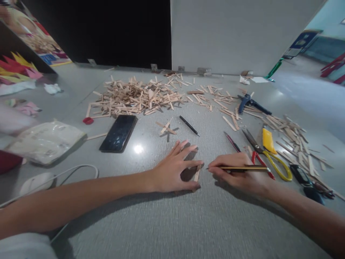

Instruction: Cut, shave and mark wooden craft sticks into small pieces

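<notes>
My left hand [175,171] rests on the table with its fingers spread. Its thumb and index fingertip hold a short wooden stick piece [197,173] by its two ends against the tabletop. My right hand [239,172] is closed round a dark pencil with a gold stripe [242,168]. The pencil's tip points left, just beside the stick. Beyond my left hand lie a few crossed wooden sticks [166,127] and a black pen [189,126]. Close to my right hand are yellow-handled scissors [275,163] and a dark red pen [231,141].
A large heap of wooden sticks [140,95] lies at the back, before an upright panel [229,36]. Blue-handled pliers [244,103] and a yellow cutter [268,139] are at right, with more sticks [299,144]. A phone [118,133], a plastic packet [48,140] and a white cable [81,166] are at left.
</notes>
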Demonstrator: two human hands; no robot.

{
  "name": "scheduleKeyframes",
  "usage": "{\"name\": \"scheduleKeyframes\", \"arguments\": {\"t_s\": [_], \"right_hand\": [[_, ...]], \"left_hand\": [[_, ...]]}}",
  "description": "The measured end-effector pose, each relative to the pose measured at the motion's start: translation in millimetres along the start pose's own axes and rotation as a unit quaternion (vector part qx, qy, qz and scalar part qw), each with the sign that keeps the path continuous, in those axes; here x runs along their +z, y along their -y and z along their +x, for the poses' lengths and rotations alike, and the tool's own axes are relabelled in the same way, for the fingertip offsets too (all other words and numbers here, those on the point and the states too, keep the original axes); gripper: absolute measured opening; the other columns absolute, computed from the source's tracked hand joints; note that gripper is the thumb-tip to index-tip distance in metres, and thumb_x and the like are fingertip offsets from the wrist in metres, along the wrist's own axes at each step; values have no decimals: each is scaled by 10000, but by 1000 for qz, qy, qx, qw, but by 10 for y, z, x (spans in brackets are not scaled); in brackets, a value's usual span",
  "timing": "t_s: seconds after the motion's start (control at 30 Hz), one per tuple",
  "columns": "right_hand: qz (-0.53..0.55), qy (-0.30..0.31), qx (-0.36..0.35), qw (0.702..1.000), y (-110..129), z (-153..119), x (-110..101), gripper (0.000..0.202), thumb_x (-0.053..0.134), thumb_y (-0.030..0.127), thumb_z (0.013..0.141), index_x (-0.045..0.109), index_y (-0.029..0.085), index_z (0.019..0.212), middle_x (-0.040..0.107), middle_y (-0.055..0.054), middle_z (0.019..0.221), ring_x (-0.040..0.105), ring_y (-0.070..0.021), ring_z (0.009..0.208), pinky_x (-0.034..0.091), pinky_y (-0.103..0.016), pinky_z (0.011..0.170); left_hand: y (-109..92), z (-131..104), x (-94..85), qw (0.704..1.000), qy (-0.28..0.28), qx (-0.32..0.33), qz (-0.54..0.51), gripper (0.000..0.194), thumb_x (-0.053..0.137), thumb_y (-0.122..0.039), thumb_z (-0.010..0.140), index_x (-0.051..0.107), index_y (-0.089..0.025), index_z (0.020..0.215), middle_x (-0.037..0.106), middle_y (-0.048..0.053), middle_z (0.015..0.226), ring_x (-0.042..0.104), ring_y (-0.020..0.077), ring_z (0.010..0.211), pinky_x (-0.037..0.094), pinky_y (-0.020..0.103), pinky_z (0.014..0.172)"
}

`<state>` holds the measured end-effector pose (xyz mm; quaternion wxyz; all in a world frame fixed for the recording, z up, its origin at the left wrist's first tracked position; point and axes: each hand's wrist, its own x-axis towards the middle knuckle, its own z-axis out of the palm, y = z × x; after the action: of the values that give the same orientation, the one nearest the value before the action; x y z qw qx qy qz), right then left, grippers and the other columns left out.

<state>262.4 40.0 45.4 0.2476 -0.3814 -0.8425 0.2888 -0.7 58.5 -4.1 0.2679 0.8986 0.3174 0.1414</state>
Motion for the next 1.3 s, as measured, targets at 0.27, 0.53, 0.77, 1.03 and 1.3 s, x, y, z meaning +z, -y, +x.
{"name": "scheduleKeyframes", "arguments": {"t_s": [0.27, 0.53, 0.77, 1.03, 1.3], "right_hand": [[150, 12, 92, 984, -61, 72, 278, 345, 628, 424, 1054, 675, 224, 776, 681, 9, 553, 616, -139, 459, 439, -241, 454], [100, 5, 88, 991, -65, 67, 291, 446, 538, 448, 1082, 622, 234, 701, 658, 22, 526, 573, -116, 446, 408, -248, 475], [88, 12, 63, 994, -75, 71, 302, 440, 525, 401, 1085, 616, 232, 689, 645, 27, 540, 557, -110, 455, 401, -252, 491], [81, 15, 52, 995, -83, 73, 301, 417, 511, 336, 1086, 604, 229, 694, 627, 42, 532, 550, -104, 457, 406, -253, 520], [65, 12, 20, 998, -92, 56, 304, 411, 501, 287, 1098, 609, 212, 709, 628, 47, 528, 545, -87, 444, 395, -216, 498]], "left_hand": [[-49, 2, -46, 999, 36, -13, -5, 706, 818, -639, 888, 665, -358, 1518, 372, 122, 1767, 196, 535, 1652, 170, 822, 1284], [-45, -4, -19, 1000, 18, -1, -7, 710, 839, -570, 880, 658, -339, 1526, 395, 116, 1756, 198, 525, 1654, 156, 805, 1301], [-69, -5, -36, 999, 33, -10, 8, 720, 823, -556, 898, 618, -361, 1561, 392, 116, 1750, 180, 517, 1659, 147, 793, 1307], [-76, 27, -52, 999, 46, -9, 2, 699, 765, -723, 917, 640, -415, 1532, 313, 80, 1799, 122, 513, 1675, 126, 783, 1320], [-86, 33, -64, 998, 64, -18, 5, 753, 746, -739, 923, 592, -408, 1581, 259, 88, 1823, 86, 517, 1679, 116, 782, 1317]]}}
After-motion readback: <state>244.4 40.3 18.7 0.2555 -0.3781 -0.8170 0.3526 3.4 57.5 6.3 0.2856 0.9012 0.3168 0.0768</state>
